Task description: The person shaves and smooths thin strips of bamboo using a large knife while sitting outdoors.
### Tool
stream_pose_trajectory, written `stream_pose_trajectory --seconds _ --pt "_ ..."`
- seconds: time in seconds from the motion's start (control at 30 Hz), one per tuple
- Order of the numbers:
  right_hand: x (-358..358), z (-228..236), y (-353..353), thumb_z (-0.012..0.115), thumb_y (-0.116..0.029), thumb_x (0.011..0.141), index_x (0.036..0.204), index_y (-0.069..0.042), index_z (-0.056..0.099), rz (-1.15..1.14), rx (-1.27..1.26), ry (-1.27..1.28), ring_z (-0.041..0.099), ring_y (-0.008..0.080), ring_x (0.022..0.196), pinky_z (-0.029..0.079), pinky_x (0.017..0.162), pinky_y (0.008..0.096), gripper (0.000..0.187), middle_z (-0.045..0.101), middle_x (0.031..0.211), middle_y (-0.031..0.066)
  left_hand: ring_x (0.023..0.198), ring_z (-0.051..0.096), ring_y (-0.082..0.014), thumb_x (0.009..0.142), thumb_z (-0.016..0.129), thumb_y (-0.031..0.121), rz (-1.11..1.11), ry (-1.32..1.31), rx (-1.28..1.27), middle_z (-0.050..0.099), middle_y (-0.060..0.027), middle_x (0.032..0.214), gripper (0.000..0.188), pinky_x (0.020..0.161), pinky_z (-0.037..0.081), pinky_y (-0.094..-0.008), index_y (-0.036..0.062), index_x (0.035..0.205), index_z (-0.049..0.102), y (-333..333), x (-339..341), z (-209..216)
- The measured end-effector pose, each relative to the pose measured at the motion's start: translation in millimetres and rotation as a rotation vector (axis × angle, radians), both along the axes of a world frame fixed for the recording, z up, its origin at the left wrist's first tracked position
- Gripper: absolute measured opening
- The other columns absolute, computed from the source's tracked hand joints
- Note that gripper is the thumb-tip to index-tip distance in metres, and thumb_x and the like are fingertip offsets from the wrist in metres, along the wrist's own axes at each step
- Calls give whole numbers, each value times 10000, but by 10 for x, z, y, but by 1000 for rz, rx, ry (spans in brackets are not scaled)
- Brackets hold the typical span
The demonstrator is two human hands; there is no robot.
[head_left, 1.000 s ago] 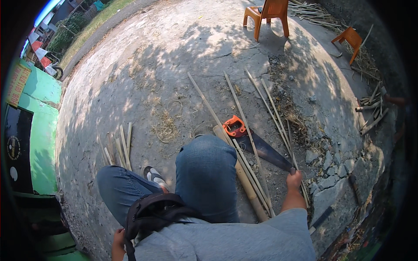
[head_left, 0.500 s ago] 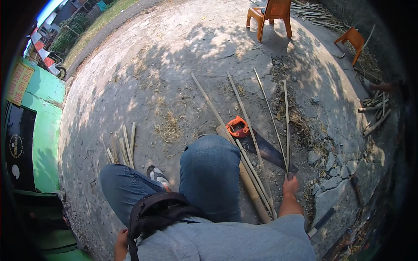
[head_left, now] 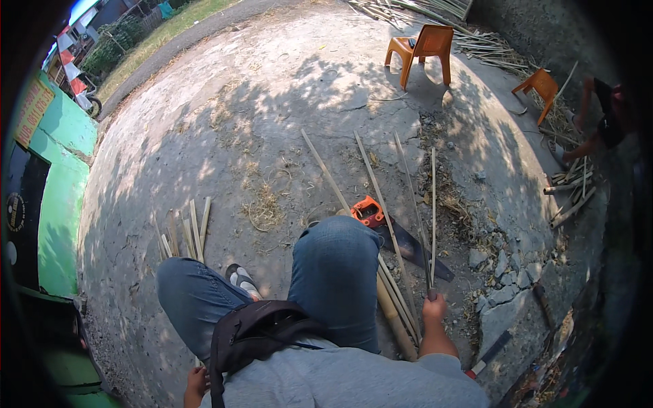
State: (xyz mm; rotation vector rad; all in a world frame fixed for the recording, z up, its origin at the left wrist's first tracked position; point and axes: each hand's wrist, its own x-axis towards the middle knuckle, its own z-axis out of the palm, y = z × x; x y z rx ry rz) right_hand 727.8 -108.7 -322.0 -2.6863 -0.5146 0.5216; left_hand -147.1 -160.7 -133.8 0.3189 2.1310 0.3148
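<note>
Just beside the saw (head_left: 410, 249), a dark-handled tool (head_left: 432, 294) is clamped in the right hand (head_left: 435, 309). One pale strip (head_left: 434, 204) runs alongside. Broken slabs (head_left: 507, 294) edge the saw's right; open concrete (head_left: 272, 129) spreads beyond it. Far left of the saw, whether the left hand (head_left: 196, 382) grips anything cannot be told.

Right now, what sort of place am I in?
Likely an outdoor yard beside a building: cracked concrete ground, a green wall at left, and a strip of grass at upper left.
</note>
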Motion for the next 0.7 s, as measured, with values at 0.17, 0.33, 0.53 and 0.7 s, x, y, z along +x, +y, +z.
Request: stream_pose_trajectory --seconds 0.17,0.33,0.53,0.7 --pt "107 382 6 821 -252 812 1082 -102 744 46 39 -106 730 429 999 567 870 540 318 761 1034 208 876 699 -245 1045 636 207 65 45 147 655 -92 1099 299 741 604 -497 64 1302 578 293 391 12" --pt "134 1127 646 822 -262 803 1041 -95 761 180 222 -59 742 418 966 578 847 518 298 770 993 195 816 689 -236 1012 664 154 91 334 410 671 -124 1050 290 670 554 -408 1 1251 605 661 -159 -123" --pt "36 2772 1769 851 -212 778 1031 -41 776 632 323 -30 757 317 829 575 770 440 315 767 906 176 1096 639 -283 892 781 114 -302 652 790 572 -157 1347 608 936 532 -450 46 1435 519 1960 563 1132" --pt "-385 3905 2576 860 -230 802 1006 -30 739 1009 297 -49 756 323 851 567 773 428 310 756 897 173 1338 518 -417 749 895 145 -748 941 1208 483 -193 1469 848 1127 428 -518 95 1481 471 2949 1105 1839"
